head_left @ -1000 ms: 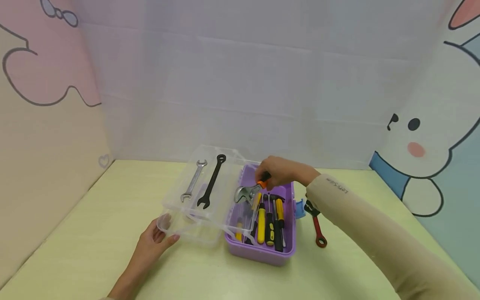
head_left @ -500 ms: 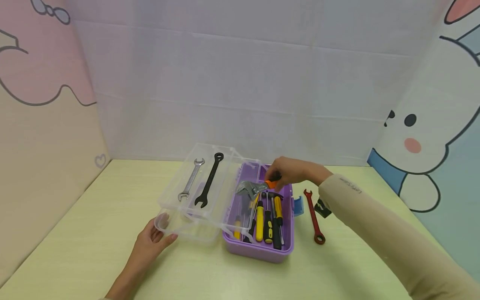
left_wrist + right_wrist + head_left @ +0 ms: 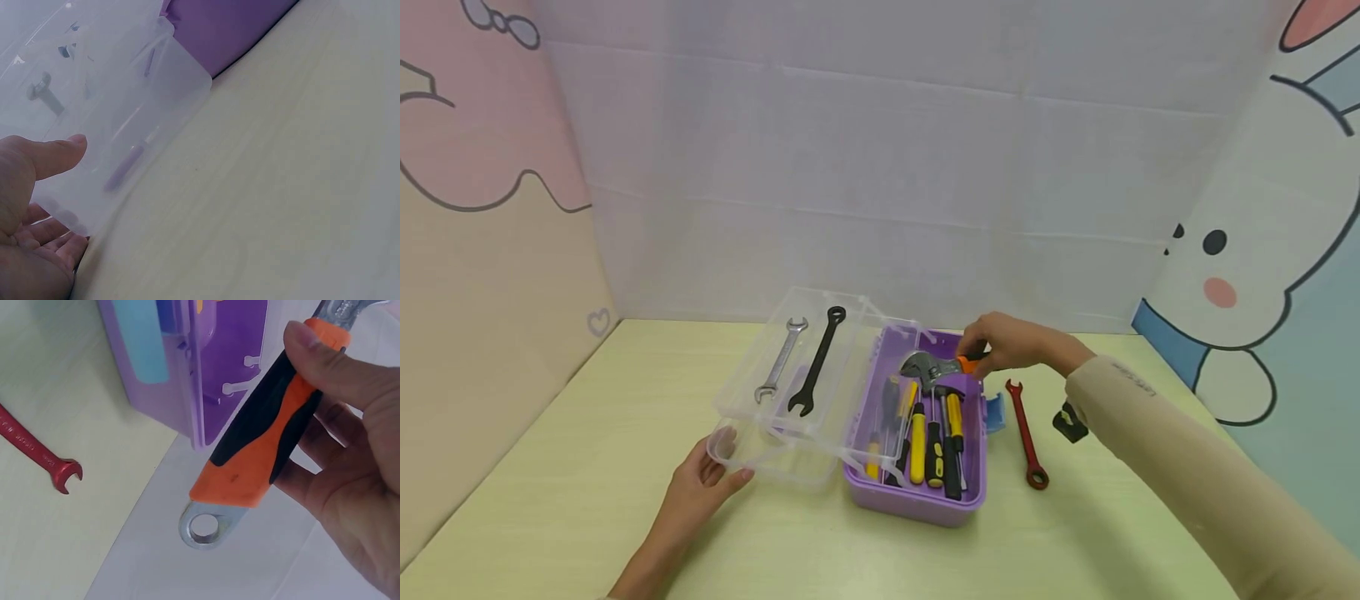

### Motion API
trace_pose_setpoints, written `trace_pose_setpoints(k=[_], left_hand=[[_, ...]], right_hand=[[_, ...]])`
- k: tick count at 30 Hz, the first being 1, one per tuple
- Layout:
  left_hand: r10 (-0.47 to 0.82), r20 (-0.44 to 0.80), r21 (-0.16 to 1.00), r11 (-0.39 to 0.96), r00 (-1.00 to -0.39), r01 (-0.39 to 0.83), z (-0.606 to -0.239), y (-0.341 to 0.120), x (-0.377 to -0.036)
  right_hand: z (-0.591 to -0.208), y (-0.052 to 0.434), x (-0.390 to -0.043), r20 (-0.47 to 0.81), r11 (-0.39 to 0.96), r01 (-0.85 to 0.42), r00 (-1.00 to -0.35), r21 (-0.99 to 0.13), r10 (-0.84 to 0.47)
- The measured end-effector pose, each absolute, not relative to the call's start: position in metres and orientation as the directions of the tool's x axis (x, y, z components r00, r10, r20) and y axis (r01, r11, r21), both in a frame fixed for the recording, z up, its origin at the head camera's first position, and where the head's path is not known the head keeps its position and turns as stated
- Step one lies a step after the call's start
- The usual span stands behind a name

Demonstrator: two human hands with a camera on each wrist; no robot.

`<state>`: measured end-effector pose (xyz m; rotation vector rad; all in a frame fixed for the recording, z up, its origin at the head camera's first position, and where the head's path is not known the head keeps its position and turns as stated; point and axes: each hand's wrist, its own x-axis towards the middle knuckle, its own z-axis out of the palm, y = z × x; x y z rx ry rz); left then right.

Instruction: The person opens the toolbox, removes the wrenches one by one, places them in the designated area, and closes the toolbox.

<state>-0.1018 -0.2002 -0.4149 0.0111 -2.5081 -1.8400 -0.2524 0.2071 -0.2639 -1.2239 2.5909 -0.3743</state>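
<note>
My right hand (image 3: pixel 1011 340) holds an adjustable wrench (image 3: pixel 928 368) by its orange and black handle (image 3: pixel 265 434), thumb on one side and fingers on the other. The wrench's silver head points left above the purple toolbox (image 3: pixel 910 507), which contains yellow and black screwdrivers (image 3: pixel 935 458), a hammer and other tools. My left hand (image 3: pixel 696 487) grips the near left corner of the clear plastic lid (image 3: pixel 134 109), its thumb above and fingers beneath. On the clear plastic lie a silver wrench (image 3: pixel 781 362) and a black wrench (image 3: pixel 817 364).
A red wrench (image 3: pixel 1026 437) lies on the pale table (image 3: pixel 760 550), right of the box. The box's blue latch (image 3: pixel 995 412) juts out toward it. Near the right cuff is a small black object (image 3: pixel 1070 423). A white sheet (image 3: pixel 865 167) hangs behind the table.
My right hand has moved right with the adjustable wrench, from beside the clear plastic to the box's far right edge. The black object shifts along with that arm. My left hand stays in place.
</note>
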Motion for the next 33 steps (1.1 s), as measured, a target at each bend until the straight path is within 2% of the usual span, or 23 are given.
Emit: trace_pose_setpoints(k=[12, 22, 33], left_hand=[[-0.033, 0.011, 0.945, 0.328, -0.999, 0.000, -0.415, -0.200, -0.101], [-0.030, 0.008, 0.951, 0.310, -1.000, -0.001, -0.415, -0.200, -0.099], [-0.039, 0.019, 0.937, 0.349, -0.999, 0.004, -0.416, -0.200, -0.102]], right_hand=[[-0.273, 0.233, -0.248, -0.109, 0.665, -0.640, -0.684, -0.385, -0.721], [-0.279, 0.254, -0.244, -0.045, 0.680, -0.589, -0.740, -0.436, -0.671], [-0.288, 0.271, -0.238, -0.031, 0.697, -0.437, -0.836, -0.568, -0.549]])
